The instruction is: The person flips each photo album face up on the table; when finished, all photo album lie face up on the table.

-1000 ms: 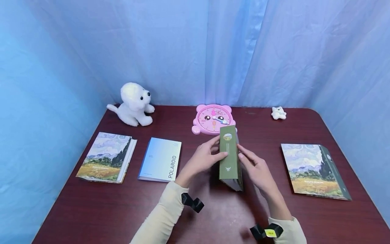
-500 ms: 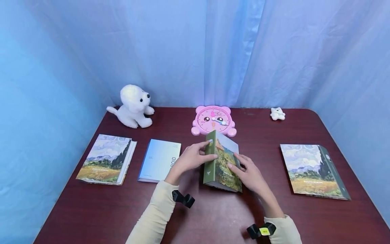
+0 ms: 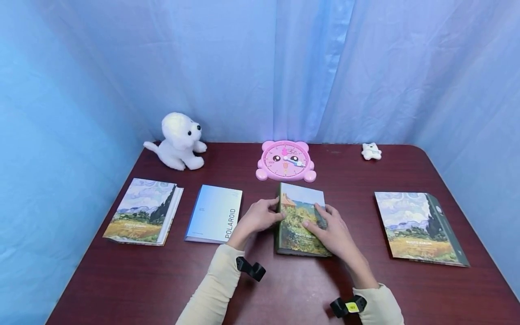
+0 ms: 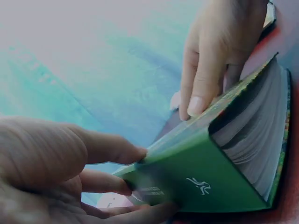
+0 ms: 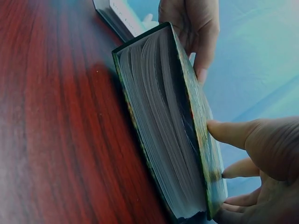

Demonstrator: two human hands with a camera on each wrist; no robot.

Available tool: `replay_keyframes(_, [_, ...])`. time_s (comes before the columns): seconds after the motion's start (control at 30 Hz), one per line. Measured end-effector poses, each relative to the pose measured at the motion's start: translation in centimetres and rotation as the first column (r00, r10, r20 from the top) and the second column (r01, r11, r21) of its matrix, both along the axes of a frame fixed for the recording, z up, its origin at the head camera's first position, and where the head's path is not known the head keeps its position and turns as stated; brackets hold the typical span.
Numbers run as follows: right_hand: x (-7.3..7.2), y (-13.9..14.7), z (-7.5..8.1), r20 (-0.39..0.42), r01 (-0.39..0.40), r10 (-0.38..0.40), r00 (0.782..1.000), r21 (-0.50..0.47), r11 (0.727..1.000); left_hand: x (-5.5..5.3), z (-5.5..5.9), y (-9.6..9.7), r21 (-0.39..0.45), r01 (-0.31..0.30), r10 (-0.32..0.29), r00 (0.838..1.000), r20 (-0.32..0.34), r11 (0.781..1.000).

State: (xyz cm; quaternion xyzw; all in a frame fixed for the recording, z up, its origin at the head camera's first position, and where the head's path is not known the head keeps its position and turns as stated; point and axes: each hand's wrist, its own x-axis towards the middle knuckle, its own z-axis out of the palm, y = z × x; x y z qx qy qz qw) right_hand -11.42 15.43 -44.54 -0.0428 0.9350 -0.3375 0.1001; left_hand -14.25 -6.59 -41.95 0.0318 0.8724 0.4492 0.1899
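Observation:
A thick green-spined photo album (image 3: 302,212) with a painted house and foliage on its cover lies face up near the table's middle. My left hand (image 3: 260,217) touches its left side, the thumb at the cover's edge and the fingers along the green spine (image 4: 187,186). On the cover rests my right hand (image 3: 334,229), thumb toward the middle and fingers near the right edge. The page edges (image 5: 154,121) show in the right wrist view, with both hands' fingers fairly straight.
Left of it lie a blue-white POLAROID album (image 3: 213,212) and a landscape photo album (image 3: 140,212). A similar landscape album (image 3: 418,225) lies at right. Along the back are a white plush dog (image 3: 178,142), a pink toy clock (image 3: 285,160) and a small white bear figure (image 3: 371,151).
The album, standing tilted with its spine toward me a second ago, has turned and come down to lie cover up. Both hands have stayed at its sides.

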Motion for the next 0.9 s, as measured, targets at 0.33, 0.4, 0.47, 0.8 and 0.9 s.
replay_keyframes(0.33, [0.4, -0.3, -0.3, -0.081, -0.015, 0.019, 0.997, 0.052, 0.999, 0.1, 0.0, -0.2, -0.119, 0.042, -0.046, 0.998, -0.034, 0.992])
replay_keyframes(0.4, [0.5, -0.3, -0.4, -0.114, -0.029, 0.035, 0.993, 0.058, 0.998, 0.2, 0.1, -0.4, -0.133, 0.034, -0.04, 0.998, -0.044, 0.991])
replay_keyframes(0.47, [0.6, -0.4, -0.5, -0.134, -0.037, 0.045, 0.99, 0.06, 0.998, 0.2, 0.1, -0.8, -0.145, 0.029, -0.037, 0.998, -0.049, 0.989])
replay_keyframes(0.8, [0.7, 0.3, -0.4, -0.16, -0.036, 0.04, 0.986, 0.026, 0.999, 0.6, 0.7, -1.1, -0.232, -0.011, -0.02, 0.991, -0.135, 0.973])
replay_keyframes(0.9, [0.7, 1.4, -0.2, -0.184, -0.02, 0.022, 0.983, 0.014, 1.0, 0.9, 1.1, -0.7, -0.238, -0.102, 0.046, 0.972, -0.229, 0.966])
